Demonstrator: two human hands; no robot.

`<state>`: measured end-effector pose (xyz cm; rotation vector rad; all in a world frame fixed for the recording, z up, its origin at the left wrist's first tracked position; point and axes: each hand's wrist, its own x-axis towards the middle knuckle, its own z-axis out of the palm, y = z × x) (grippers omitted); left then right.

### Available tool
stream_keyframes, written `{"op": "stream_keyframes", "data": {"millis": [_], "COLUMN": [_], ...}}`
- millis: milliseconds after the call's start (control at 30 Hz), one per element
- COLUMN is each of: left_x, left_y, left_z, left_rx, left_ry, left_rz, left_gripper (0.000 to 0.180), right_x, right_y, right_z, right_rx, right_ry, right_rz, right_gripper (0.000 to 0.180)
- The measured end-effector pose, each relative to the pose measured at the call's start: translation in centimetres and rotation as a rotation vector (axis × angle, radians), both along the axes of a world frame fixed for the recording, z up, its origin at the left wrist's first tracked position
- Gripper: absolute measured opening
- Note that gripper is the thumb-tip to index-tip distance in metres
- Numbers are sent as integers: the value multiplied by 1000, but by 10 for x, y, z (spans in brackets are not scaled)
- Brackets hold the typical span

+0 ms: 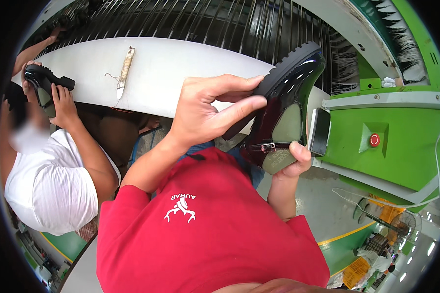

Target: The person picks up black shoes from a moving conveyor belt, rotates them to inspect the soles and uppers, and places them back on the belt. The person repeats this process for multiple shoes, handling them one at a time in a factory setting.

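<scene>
A glossy black shoe (311,73) with a thick ridged sole, a buckled strap and a pale greenish insole is held up in front of me, its toe pointing up and to the right. My left hand (208,105) pinches with thumb and fingers at the edge of the sole, on the shoe's left side. Whether a small thing also sits between those fingertips cannot be made out. At the heel end, my right hand (291,163) grips the shoe, its thumb over the rim by the insole. The other right fingers are hidden behind the shoe.
Beyond my hands runs a white worktop (171,63), with a wrapped knife-like tool (125,73) on it and metal rollers (200,22) behind. At left, a person in white (58,180) holds another black shoe (46,80). A green machine (347,136) with a red button (374,140) stands right.
</scene>
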<state>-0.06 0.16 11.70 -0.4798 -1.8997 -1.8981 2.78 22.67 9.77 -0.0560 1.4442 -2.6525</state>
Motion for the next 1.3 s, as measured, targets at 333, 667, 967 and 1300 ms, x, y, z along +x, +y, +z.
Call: {"op": "stream_keyframes", "data": {"millis": [333,667,967,1300], "left_x": [-3,4,24,22], "left_y": [-3,-23,-27,-22], "left_z": [-14,-13,-33,-25], "left_rx": [249,526,587,564], "left_ry": [-143,-138,-331,-271], "left_rz": [-59,104,42,69], "left_gripper": [44,70,85,80], "right_x": [6,-3,-47,-42], "right_y": [-14,-30,-64,-62], "right_z": [15,56,0,2], "right_rx": [381,1091,424,467], "right_ry": [184,936,590,625], "right_rz": [-43,-117,125,25], "right_gripper": [103,90,47,22]}}
